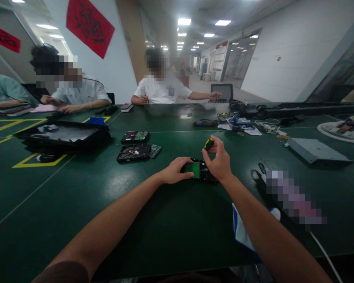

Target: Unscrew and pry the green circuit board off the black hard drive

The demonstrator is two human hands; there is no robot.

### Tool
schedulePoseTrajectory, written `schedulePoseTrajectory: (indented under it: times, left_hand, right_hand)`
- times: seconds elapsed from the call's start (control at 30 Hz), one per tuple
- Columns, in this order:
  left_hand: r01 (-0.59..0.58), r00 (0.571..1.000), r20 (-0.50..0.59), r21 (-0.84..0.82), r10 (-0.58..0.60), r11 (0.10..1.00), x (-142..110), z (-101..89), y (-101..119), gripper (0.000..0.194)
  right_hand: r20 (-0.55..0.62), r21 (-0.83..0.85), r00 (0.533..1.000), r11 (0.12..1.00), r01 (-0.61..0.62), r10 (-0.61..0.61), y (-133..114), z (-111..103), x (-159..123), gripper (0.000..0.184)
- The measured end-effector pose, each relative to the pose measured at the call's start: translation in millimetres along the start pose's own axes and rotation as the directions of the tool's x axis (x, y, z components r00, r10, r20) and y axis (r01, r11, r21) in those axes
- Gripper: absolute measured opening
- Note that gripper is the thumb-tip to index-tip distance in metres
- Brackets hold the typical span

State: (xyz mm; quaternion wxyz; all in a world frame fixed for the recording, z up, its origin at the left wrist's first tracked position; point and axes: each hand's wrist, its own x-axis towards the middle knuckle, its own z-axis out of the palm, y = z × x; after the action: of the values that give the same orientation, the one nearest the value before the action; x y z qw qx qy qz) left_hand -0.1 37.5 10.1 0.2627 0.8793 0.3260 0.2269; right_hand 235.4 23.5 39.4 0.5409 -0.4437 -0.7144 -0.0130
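A hard drive [197, 169] with a green circuit board lies on the table in front of me. My left hand [178, 169] is closed on its left end, thumb on the near side and fingers over the far side. Above the drive's right part, my right hand [220, 159] grips a yellow-and-black screwdriver [208, 144] by its handle. The screwdriver's shaft and tip are mostly hidden, so I cannot tell whether it touches the drive. To the left sit two more hard drives, one farther [135, 136] and one nearer [133, 153], with a loose circuit board [155, 151] beside the nearer one.
A black tray [65, 135] stands at the left. Cables [238, 122] lie at the back right, with a grey metal box [318, 150] and a white fan grille [342, 131] farther right. A blue-and-white packet [244, 228] lies under my right forearm. Other people sit across the table.
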Motion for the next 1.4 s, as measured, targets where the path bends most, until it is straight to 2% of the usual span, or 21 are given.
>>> schedulePoseTrajectory:
  times: [0.13, 0.4, 0.6, 0.9, 1.4]
  left_hand:
    - [0.008, 1.000, 0.001, -0.001, -0.008, 1.000, -0.8, -1.4, 2.8, 0.067]
    - [0.011, 1.000, -0.010, -0.002, -0.011, 1.000, -0.1, 0.6, 0.0, 0.068]
    - [0.011, 1.000, -0.023, -0.015, -0.011, 1.000, -0.7, -0.4, 2.3, 0.066]
    - [0.004, 1.000, -0.019, -0.002, -0.004, 1.000, 0.0, 1.4, -2.5, 0.069]
    - [0.004, 1.000, -0.011, 0.003, -0.004, 1.000, -0.6, -0.1, -0.2, 0.069]
  right_hand:
    - [0.010, 0.031, 1.000, 1.000, -0.005, 0.005, -0.6, 1.7, 0.0, 0.065]
    - [0.043, -0.012, 0.999, 0.999, 0.034, -0.033, -1.9, -2.2, 0.9, 0.060]
    - [0.062, 0.040, 0.998, 0.999, 0.004, -0.007, -2.5, -1.0, 0.6, 0.061]
    - [0.051, -0.006, 0.997, 0.999, 0.053, -0.053, -6.1, -3.1, 2.2, 0.059]
    - [0.051, -0.012, 0.998, 0.999, 0.037, -0.036, -4.5, -3.1, 1.2, 0.058]
